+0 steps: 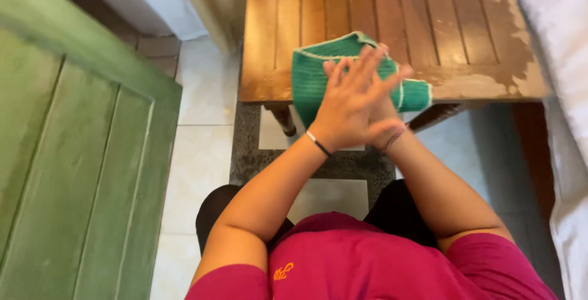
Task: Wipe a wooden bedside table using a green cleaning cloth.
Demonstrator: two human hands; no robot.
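Green knitted cloth at counter near edge, part overhanging. Left hand flat, fingers spread, pressing atop right hand, mostly hidden. Cloth likely soft, light, limp; grip by folded edge.

Place: a room in a home, probably a bedroom.
Floor: pale tiles with a dark speckled band.
Furniture: a low wooden slatted table, its varnish worn off in places.
Door: green painted wooden panels.
Bedding: white fabric at the right edge.
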